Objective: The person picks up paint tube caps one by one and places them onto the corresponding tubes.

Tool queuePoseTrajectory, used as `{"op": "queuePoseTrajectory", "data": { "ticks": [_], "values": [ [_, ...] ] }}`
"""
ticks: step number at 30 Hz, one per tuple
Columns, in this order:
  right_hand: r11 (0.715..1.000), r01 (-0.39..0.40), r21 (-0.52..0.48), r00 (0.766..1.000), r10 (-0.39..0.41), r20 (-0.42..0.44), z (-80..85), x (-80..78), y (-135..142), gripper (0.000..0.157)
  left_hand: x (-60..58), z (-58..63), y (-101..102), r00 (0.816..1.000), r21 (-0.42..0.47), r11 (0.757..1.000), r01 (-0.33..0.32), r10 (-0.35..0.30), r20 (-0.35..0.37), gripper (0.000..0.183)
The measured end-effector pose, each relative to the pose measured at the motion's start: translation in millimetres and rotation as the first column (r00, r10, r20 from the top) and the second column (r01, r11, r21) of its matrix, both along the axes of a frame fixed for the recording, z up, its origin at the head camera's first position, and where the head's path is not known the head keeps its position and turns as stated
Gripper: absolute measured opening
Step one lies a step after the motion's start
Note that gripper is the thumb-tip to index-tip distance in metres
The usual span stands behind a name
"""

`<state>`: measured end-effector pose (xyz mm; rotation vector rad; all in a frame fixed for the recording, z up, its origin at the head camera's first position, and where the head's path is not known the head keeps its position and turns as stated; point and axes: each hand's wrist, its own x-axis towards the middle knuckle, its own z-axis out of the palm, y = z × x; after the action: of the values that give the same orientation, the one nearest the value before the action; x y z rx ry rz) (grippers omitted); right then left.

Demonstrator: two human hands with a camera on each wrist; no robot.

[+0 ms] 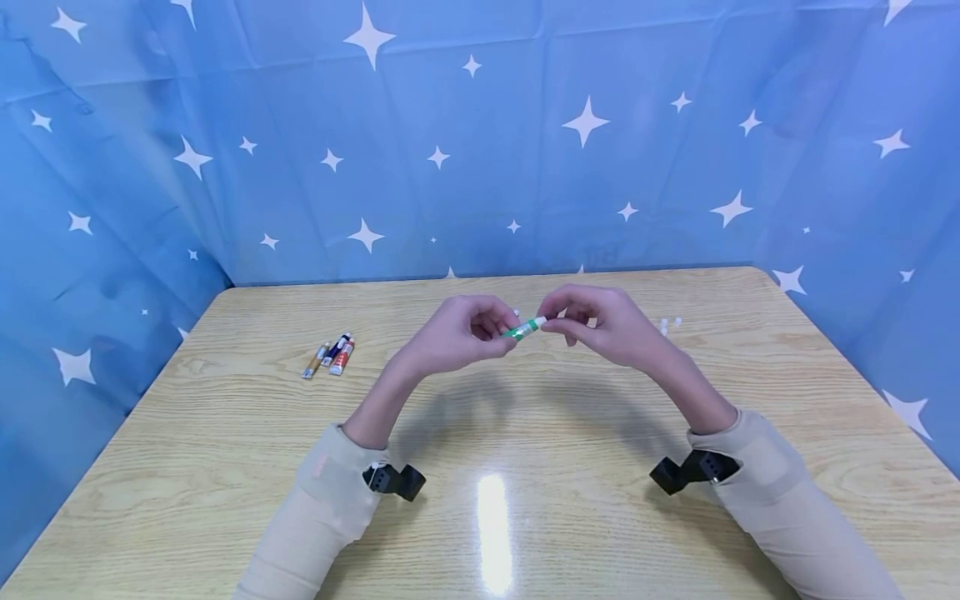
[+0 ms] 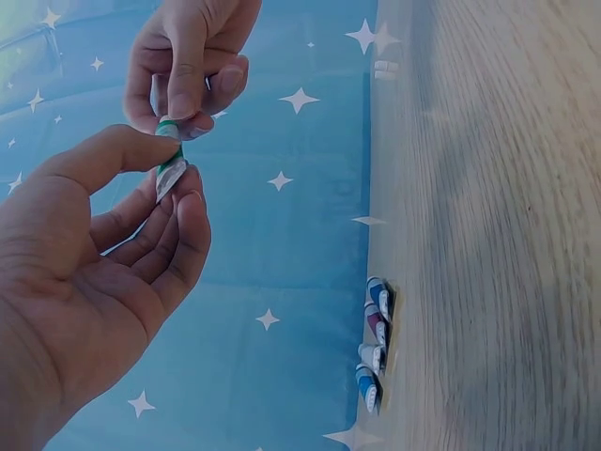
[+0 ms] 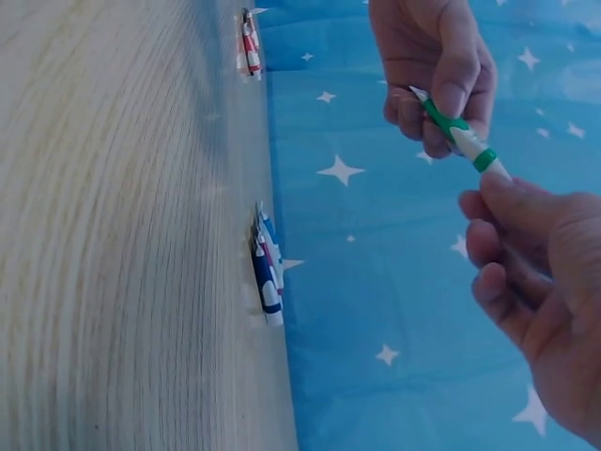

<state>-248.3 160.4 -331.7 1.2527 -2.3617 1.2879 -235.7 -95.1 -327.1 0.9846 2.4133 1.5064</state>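
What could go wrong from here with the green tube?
1. Paint squirt: the left hand pinches the soft-looking green tube, so too hard a squeeze might push paint out if the cap comes off.
2. Drop: the right hand has only a fingertip hold on that small cap, above the table; it could slip and roll.
3. Scatter: small white pieces lie loose beyond the right hand; a sweep might knock them.

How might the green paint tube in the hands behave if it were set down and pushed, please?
The green paint tube is probably light, since the left hand and right hand pinch it aloft. Its flattened, tapering end should discourage rolling, though its rounder opposite end might let it swivel.
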Motion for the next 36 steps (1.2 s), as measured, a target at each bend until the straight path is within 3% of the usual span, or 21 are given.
{"op": "queuePoseTrajectory", "data": {
  "ticks": [5,13,22,30,36],
  "values": [
    [1.000,0.009,0.024,1.000,-0.009,0.000,-0.2,0.4,1,0.013,0.8,0.2,1,1.000,-0.003,1.000,0.001,-0.001,-0.010,0.012],
    [0.995,-0.021,0.101,0.997,0.013,0.076,2.9,4.0,1,0.007,4.1,3.1,3,1.000,-0.011,1.000,-0.002,0.002,-0.016,0.012],
    [0.992,-0.038,0.124,0.996,0.027,0.086,3.5,5.1,0,0.017,5.4,4.6,6,0.996,-0.014,1.000,0.001,-0.002,-0.085,0.010],
    [0.992,-0.011,0.127,0.999,0.005,0.046,4.0,6.2,1,0.020,9.1,5.7,11,0.989,-0.022,0.999,-0.046,0.043,-0.141,0.010],
    [0.991,0.039,0.129,0.998,-0.045,0.042,4.7,6.5,1,0.023,10.3,5.1,15,0.973,-0.001,0.995,-0.095,0.093,-0.213,0.010]
  ]
}}
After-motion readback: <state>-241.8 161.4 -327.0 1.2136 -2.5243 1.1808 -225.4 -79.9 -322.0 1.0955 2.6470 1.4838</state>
